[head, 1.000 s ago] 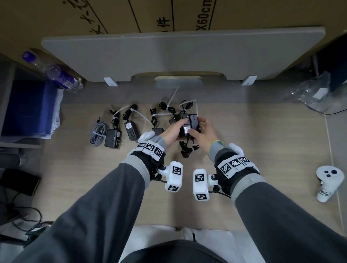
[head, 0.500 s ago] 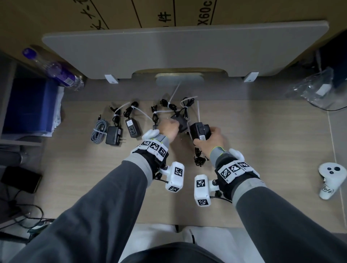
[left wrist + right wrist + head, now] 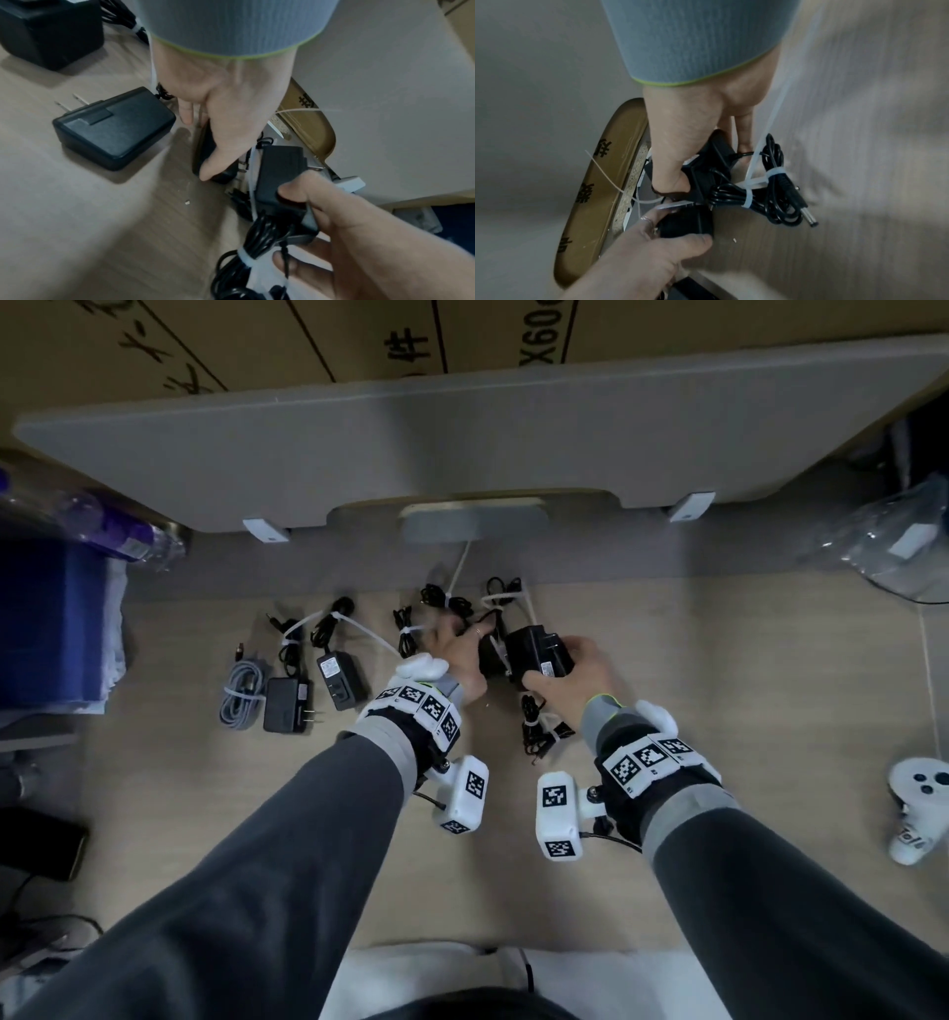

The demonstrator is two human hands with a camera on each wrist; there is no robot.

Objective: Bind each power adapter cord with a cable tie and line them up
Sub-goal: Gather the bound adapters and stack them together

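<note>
Power adapters lie in a row on the wooden desk (image 3: 719,711), and I go from the surface down to the fingers. Two finished units sit at the left of the row: a black adapter beside a grey coiled cable (image 3: 239,695), and a second adapter (image 3: 339,675) with its tied cord pointing away from me. My right hand (image 3: 575,677) clamps thumb and fingers around the adapter being placed (image 3: 536,652); its cord bundle (image 3: 539,729), already cinched with a white cable tie (image 3: 773,172), trails toward me. My left hand (image 3: 462,654) curls its fingers around a neighbouring adapter (image 3: 214,162) on the desk. To do the alignment well, I judge that I should turn the held unit so its cord points away like the others, set it just beside the neighbour, and keep the loose tie tails from snagging adjacent cords.
</note>
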